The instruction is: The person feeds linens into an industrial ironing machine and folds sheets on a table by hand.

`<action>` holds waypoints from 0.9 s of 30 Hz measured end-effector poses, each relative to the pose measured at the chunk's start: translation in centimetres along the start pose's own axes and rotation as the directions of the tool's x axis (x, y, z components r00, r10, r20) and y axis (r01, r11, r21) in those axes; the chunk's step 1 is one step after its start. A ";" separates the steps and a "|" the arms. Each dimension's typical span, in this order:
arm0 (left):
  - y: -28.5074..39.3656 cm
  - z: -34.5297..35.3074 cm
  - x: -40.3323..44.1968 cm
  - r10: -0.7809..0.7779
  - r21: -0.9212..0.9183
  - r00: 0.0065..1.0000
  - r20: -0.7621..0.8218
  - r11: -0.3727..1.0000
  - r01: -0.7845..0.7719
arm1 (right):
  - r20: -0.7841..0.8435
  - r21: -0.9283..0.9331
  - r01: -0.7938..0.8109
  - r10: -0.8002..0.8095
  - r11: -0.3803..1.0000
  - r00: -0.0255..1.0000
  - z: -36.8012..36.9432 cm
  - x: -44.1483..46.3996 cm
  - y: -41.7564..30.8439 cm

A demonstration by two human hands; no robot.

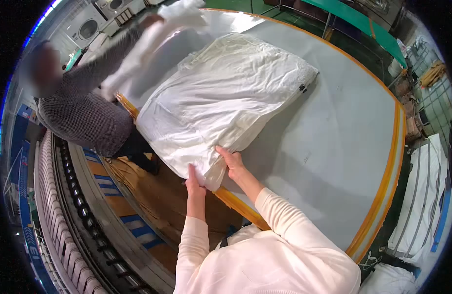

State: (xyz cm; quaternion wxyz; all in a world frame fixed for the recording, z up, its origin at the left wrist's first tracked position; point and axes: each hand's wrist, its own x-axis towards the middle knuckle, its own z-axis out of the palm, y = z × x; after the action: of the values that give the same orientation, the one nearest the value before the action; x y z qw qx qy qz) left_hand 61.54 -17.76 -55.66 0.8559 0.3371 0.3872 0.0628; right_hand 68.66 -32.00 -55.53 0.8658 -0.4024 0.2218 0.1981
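We grip the near end of a white sheet [226, 93] — left hand [194, 184] and right hand [232, 162] both closed on it. It spreads ahead of them over the grey counter [333, 152].

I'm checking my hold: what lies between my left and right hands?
The near end of the white cloth fills the stretch between the left hand and right hand, both holding it, in the head view.
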 end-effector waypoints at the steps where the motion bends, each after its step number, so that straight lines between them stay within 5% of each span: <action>1: 0.0 -0.1 0.1 -0.006 -0.050 0.998 0.067 0.999 0.009 | 0.028 -0.007 0.019 -0.019 1.000 0.999 0.4 -0.5 -0.4; 4: 0.6 -0.4 1.0 -0.037 -0.172 0.961 0.273 0.981 0.087 | 0.107 0.025 0.054 -0.056 0.998 0.993 1.6 -2.1 -1.6; 7: 1.4 -0.9 1.3 -0.004 -0.096 0.954 0.301 0.995 0.034 | 0.161 0.044 0.055 -0.062 0.998 0.985 2.2 -3.1 -3.1; 11: 1.1 3.4 -4.3 0.119 -0.080 0.992 0.047 0.990 -0.115 | 0.169 -0.124 0.176 -0.154 0.976 0.973 1.9 -4.8 -5.4; 15: -0.2 9.1 -13.4 -0.011 -0.042 0.996 0.085 0.999 0.014 | 0.144 -0.429 0.110 -0.053 0.897 0.988 -0.8 -9.1 -13.6; 16: -0.6 10.0 -16.6 -0.152 -0.022 0.977 0.152 0.987 0.157 | 0.140 -0.459 0.133 -0.077 0.879 0.987 -3.3 -9.1 -14.5; 17: -5.2 8.1 -16.3 -0.070 0.010 0.971 0.230 0.998 0.069 | 0.128 -0.446 0.174 -0.130 0.878 0.983 -4.7 -9.9 -16.0; 19: -7.4 6.1 -17.6 -0.339 0.674 0.841 0.422 0.738 -0.041 | 0.067 -0.573 0.108 -0.085 0.812 0.994 -9.9 -11.1 -18.7; 20: -9.2 4.5 -16.7 -0.527 0.725 0.582 0.619 0.668 -0.166 | -0.140 -0.644 0.012 -0.133 0.765 0.981 -13.4 -11.3 -18.7; 21: -8.7 4.6 -15.9 -0.670 0.762 0.363 0.647 0.573 -0.300 | -0.273 -0.768 -0.148 -0.109 0.623 0.956 -13.8 -12.9 -19.5; 22: -8.1 4.7 -15.2 -0.767 0.722 0.120 0.630 0.522 -0.455 | -0.214 -0.903 -0.116 -0.197 0.414 0.957 -20.9 -10.7 -17.3; 24: -0.6 8.1 -14.8 -0.903 0.610 -0.067 0.425 0.340 -0.715 | -0.016 -0.951 0.068 -0.267 0.302 0.964 -26.1 -12.1 -13.3; 25: 0.2 6.0 -12.9 -0.663 0.646 0.241 0.708 0.472 -0.599 | -0.017 -0.925 0.108 -0.324 0.364 0.946 -27.1 -13.1 -11.3; 26: 1.5 4.3 -10.1 -0.337 0.543 0.426 0.840 0.533 -0.649 | -0.102 -0.946 0.080 -0.524 0.314 0.845 -28.9 -13.5 -7.9; 27: 2.4 2.9 -6.2 0.125 0.447 0.544 0.830 0.434 -0.782 | -0.255 -0.851 0.118 -0.601 0.511 0.757 -27.7 -14.5 -5.6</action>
State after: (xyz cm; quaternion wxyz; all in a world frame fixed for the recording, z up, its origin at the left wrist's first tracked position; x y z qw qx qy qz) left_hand 59.63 -19.71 -48.92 0.6277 0.7722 -0.0977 0.0070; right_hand 53.38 -59.46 -60.24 0.5192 -0.8187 0.2428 -0.0359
